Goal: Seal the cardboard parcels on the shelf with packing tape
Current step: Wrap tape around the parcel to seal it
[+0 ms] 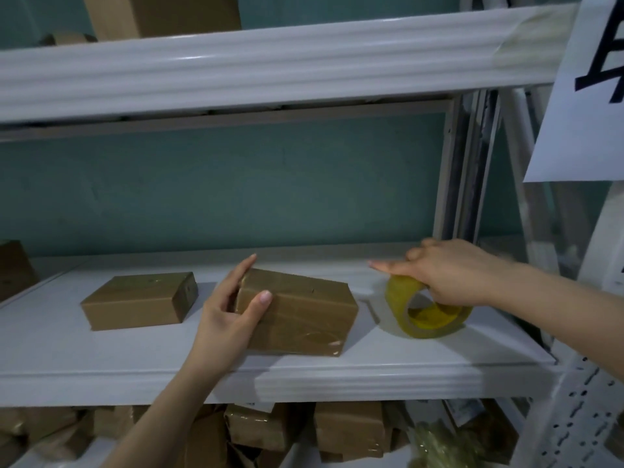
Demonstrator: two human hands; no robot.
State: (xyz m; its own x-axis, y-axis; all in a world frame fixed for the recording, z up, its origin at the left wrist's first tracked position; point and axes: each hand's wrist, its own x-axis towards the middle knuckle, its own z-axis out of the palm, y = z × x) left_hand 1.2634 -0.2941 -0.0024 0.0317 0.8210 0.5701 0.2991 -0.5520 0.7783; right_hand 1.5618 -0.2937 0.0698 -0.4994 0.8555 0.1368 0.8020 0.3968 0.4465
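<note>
On white shelf (pixel 439 352), holds centre parcel (pixel 304 315) at its 9 o'clock end w/ left hand (pixel 226 319), thumb on top & fingers round that end, leaving second parcel (pixel 135 302) untouched further toward 9. At parcel's 3 o'clock, clamps right hand (pixel 452 275) over rim of tape roll (pixel 425 320), index straight out. Risks roll running off toward 6 if released, since standing on edge, & prob. parcel skewing under one-handed hold; can't see free tape end.
</note>
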